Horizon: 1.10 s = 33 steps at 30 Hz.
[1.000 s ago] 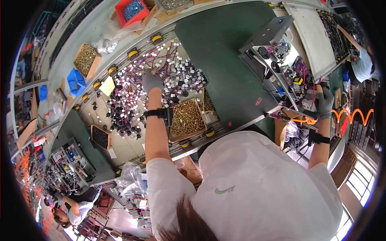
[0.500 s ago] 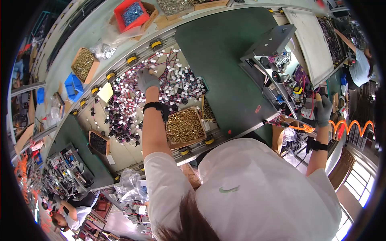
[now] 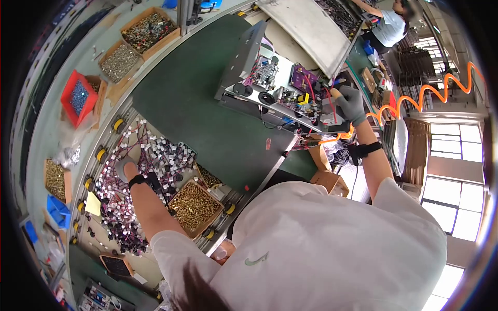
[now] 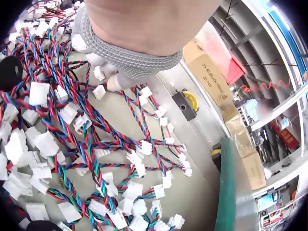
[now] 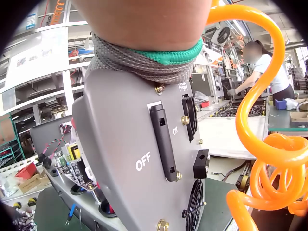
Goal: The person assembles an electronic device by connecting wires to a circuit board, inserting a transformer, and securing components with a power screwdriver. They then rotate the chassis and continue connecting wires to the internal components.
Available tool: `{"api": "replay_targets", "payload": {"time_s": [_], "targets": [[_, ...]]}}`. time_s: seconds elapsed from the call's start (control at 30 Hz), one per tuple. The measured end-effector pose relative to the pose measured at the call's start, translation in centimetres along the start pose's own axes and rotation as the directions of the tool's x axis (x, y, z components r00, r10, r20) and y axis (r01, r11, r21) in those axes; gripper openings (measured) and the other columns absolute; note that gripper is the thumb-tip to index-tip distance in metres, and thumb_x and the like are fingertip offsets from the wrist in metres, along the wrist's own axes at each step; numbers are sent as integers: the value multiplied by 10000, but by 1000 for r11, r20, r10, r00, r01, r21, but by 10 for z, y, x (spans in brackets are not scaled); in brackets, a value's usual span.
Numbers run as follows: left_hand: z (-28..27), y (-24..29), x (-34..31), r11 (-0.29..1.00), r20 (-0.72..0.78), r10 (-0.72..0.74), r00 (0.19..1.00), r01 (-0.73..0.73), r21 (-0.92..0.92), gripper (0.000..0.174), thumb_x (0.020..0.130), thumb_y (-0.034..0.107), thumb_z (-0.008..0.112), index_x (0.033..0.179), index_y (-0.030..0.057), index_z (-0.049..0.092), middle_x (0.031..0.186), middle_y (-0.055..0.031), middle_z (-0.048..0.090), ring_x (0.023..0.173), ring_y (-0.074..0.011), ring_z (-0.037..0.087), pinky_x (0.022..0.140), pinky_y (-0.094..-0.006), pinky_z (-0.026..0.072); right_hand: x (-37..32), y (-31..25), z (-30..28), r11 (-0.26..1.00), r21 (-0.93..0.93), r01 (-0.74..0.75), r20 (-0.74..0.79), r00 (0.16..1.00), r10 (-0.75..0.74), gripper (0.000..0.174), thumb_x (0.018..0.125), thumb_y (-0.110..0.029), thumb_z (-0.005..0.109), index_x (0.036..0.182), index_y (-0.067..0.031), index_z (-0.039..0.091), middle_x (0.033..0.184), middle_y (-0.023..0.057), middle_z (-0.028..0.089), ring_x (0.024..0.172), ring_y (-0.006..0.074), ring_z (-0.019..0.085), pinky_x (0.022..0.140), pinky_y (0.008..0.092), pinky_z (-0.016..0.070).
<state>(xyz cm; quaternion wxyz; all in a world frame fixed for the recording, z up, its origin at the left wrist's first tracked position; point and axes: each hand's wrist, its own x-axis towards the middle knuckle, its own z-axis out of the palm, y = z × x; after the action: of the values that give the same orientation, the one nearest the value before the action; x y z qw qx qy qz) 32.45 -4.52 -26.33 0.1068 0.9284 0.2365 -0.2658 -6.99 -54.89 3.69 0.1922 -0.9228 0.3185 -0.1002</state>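
Note:
My gloved left hand (image 3: 124, 168) reaches into the far edge of a pile of wire harnesses (image 3: 166, 155) with white connectors. In the left wrist view a bare fingertip (image 4: 114, 83) shows beside a white connector (image 4: 98, 92) among twisted red, blue and black wires; the other fingers are mostly hidden, so I cannot tell whether they pinch a harness. My gloved right hand (image 3: 351, 106) grips the upper edge of the grey end panel (image 5: 125, 144) of an open metal case (image 3: 241, 59). Circuit boards (image 3: 306, 78) and red wires fill the case. The panel carries OFF and ON markings and a black switch part.
A box of brass-coloured fasteners (image 3: 194, 207) stands near the pile. Across the rail lie a red bin (image 3: 78, 98), a blue bin (image 3: 58, 211) and more boxes of small parts. An orange coiled hose (image 3: 441, 93) hangs beside my right arm. Another person (image 3: 389, 28) works beyond.
The head view has swung right, so the bench appears shifted left. My left hand has moved toward the pile's far edge. My right hand stays at the case's end panel.

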Motion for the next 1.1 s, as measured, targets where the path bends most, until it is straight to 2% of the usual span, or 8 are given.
{"api": "replay_targets", "payload": {"time_s": [0.3, 0.33, 0.37, 0.4, 0.5, 0.57, 0.83, 1.1], "targets": [[-28, -48, -33, 743, -199, -116, 973, -48, -668, 584, 782, 482, 520, 1017, -43, 623, 898, -154, 648, 711, -269, 588, 647, -407, 441, -14, -8, -7, 995, 74, 63, 29, 997, -65, 297, 781, -202, 609, 602, 21, 526, 563, 97, 452, 520, 177, 437, 496, 325, 331], [-18, -59, -38, 119, -142, -86, 986, -131, -984, 433, 819, 415, 497, 861, 8, 639, 764, -64, 606, 571, -153, 518, 491, -296, 374, -16, -11, -9, 992, 12, 126, 67, 990, -126, 278, 777, -194, 604, 604, 10, 525, 573, 99, 450, 528, 202, 448, 502, 336, 333], [-37, -80, -58, 90, 111, -10, 994, 111, -990, 286, 842, 371, 485, 761, 113, 578, 650, 30, 495, 478, -71, 376, 417, -232, 238, -17, -7, -17, 914, -39, 405, 154, 906, -395, 218, 769, -185, 576, 633, -19, 539, 589, 103, 453, 562, 273, 459, 543, 375, 347], [-33, -107, -54, 47, 115, 17, 993, 114, -992, 417, 859, 409, 439, 1169, 148, 541, 765, -14, 557, 631, -107, 515, 569, -209, 386, -20, -15, -26, 829, -74, 554, 256, 814, -521, 201, 771, -202, 557, 654, -38, 546, 614, 108, 475, 609, 315, 465, 592, 404, 356], [-51, -153, -99, 30, 138, -52, 989, 140, -990, 408, 803, 510, 483, 982, 144, 505, 1057, -115, 522, 1010, -243, 485, 735, -342, 440, -27, -13, -36, 741, -129, 659, 309, 737, -601, 217, 772, -238, 563, 664, -49, 549, 669, 107, 495, 635, 301, 473, 614, 400, 368], [-64, -160, -136, -74, 119, -19, 993, 118, -990, 321, 885, 442, 461, 757, 148, 456, 575, 9, 395, 501, -112, 363, 442, -246, 287, -27, -13, -41, 621, -175, 764, 436, 626, -647, 191, 725, -253, 595, 688, -69, 560, 744, 92, 521, 698, 296, 497, 636, 392, 394], [-57, -187, -194, 196, -74, 421, 904, -170, -966, 280, 925, 292, 416, 1056, 58, 498, 781, -21, 568, 639, -95, 521, 491, -214, 405, -22, -1, -58, 303, -211, 929, 697, 360, -620, 230, 595, -161, 666, 805, -118, 581, 886, 26, 548, 860, 232, 544, 757, 351, 432], [-38, -124, -275, 274, -115, 552, 826, -309, -911, 199, 912, 134, 431, 1076, 61, 519, 788, -8, 585, 571, -42, 466, 478, -172, 340, -34, -56, -57, 300, -183, 936, 708, 338, -620, 274, 529, -167, 670, 789, -125, 595, 817, 2, 548, 807, 199, 553, 668, 347, 431]]}}
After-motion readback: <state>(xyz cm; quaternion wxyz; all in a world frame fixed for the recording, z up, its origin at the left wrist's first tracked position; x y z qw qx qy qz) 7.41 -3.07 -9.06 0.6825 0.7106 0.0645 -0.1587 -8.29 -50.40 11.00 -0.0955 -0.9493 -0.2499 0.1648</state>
